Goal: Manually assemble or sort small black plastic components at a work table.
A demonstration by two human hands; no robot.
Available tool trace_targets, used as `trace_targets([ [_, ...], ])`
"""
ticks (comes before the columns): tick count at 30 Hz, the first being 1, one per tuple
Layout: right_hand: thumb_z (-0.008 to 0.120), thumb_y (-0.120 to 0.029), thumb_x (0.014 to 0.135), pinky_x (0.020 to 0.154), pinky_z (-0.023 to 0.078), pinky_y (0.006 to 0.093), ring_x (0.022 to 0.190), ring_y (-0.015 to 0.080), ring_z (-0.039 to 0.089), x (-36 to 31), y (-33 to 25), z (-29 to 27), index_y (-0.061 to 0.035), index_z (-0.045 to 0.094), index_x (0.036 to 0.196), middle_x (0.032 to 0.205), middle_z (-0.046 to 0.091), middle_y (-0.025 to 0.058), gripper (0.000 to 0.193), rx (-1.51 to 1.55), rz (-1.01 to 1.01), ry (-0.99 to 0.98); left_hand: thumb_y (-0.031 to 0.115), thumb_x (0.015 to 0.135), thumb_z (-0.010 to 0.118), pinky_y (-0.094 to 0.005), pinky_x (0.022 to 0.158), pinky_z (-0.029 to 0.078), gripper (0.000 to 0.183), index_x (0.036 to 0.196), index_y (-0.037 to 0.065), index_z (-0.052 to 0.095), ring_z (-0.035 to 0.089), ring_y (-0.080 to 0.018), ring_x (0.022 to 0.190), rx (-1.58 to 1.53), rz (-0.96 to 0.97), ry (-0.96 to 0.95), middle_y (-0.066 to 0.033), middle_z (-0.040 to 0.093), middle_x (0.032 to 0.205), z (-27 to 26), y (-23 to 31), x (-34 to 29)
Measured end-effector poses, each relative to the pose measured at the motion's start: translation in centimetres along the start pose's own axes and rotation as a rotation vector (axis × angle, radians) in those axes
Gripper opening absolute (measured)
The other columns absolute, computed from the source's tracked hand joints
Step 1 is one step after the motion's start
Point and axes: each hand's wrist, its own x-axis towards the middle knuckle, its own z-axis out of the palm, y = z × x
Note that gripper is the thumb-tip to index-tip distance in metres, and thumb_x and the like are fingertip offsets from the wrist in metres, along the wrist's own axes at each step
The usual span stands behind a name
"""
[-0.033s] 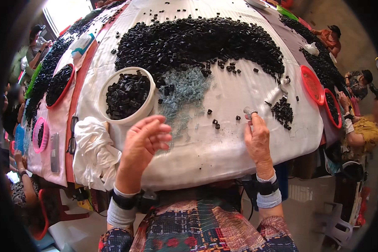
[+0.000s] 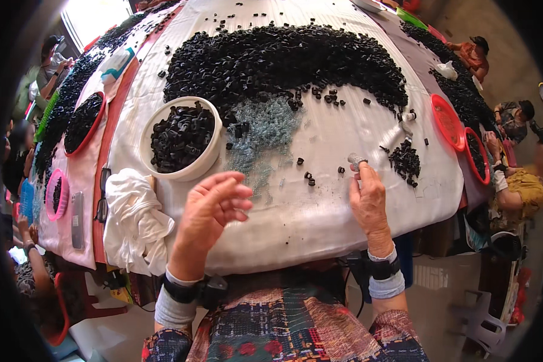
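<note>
My right hand (image 2: 370, 201) is raised over the near right part of the white-covered table (image 2: 295, 223). Its thumb and forefinger close on a small silvery-grey object (image 2: 356, 159) whose kind I cannot make out. My left hand (image 2: 218, 204) hovers right of the white cloth bundle, its thumb against the forefinger and the other fingers curled. Anything in that pinch is hidden. Beyond it lies a spread of small clear bluish pieces (image 2: 262, 130). A white bowl (image 2: 214, 145) full of black ring-like parts (image 2: 182, 136) stands to its upper left. Several loose black parts (image 2: 309, 176) lie between my hands.
A large heap of black parts (image 2: 277, 60) spans the far side. A smaller pile (image 2: 405, 161) and a whitish cylinder (image 2: 392, 137) lie at right. A crumpled white cloth (image 2: 136, 220) rests at left. Red baskets (image 2: 447, 123) and other people flank the table.
My left hand has shifted slightly right, its fingertips a little farther over the table. The right hand and its silvery-grey object stay almost in place.
</note>
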Motion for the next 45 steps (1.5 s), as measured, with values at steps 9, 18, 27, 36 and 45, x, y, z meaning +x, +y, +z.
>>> trace_targets([
  [9,0.060,-0.001,0.073,0.082,0.046,0.0396,0.092,0.0357,0.055,1.2,-3.2,0.2,0.0011,0.056,0.103,0.098,0.059,0.0191,0.030,-0.095,-0.215,-0.183,0.018,0.093,0.056,-0.0263,0.065,0.055,0.029,0.114,-0.002,0.054,0.066,-0.0174,0.081,0.147,-0.272,-0.187,-0.0133,0.065,0.097,2.1,-3.1,0.3],
  [18,0.058,-0.006,0.079,0.084,0.046,0.0368,0.095,0.0316,0.057,12.9,0.3,-0.3,-0.0030,0.058,0.106,0.102,0.059,0.0164,0.027,0.042,-0.123,-0.253,0.017,0.093,0.055,-0.0264,0.073,0.054,0.031,0.116,-0.004,0.053,0.064,-0.0164,0.088,0.149,-0.402,-0.314,-0.0130,0.064,0.101,1.4,-2.3,1.1],
  [27,0.059,-0.015,0.082,0.094,0.041,0.0333,0.108,0.0284,0.054,23.3,4.9,4.2,-0.0080,0.058,0.118,0.118,0.056,0.0144,0.037,-0.020,-0.070,-0.184,0.011,0.093,0.053,-0.0327,0.078,0.053,0.027,0.115,-0.005,0.053,0.064,-0.0231,0.090,0.054,-0.474,-0.280,-0.0174,0.063,0.104,0.3,-2.2,1.6],
  [36,0.064,-0.033,0.079,0.101,0.031,0.0491,0.123,0.0336,0.038,26.3,5.2,9.2,-0.0199,0.055,0.122,0.136,0.041,0.0099,0.046,-0.101,-0.003,-0.253,0.015,0.095,0.050,-0.0300,0.082,0.051,0.032,0.120,-0.004,0.050,0.062,-0.0192,0.096,-0.009,-0.505,-0.364,-0.0152,0.061,0.110,-0.2,-2.2,1.7],
  [45,0.062,-0.028,0.082,0.098,0.035,0.0431,0.117,0.0328,0.043,21.9,4.4,8.6,-0.0144,0.057,0.116,0.131,0.047,0.0064,0.037,-0.057,-0.018,-0.341,0.012,0.094,0.051,-0.0314,0.081,0.052,0.031,0.120,-0.005,0.050,0.062,-0.0214,0.096,-0.026,-0.502,-0.335,-0.0165,0.061,0.109,-0.3,-2.6,1.8],
])
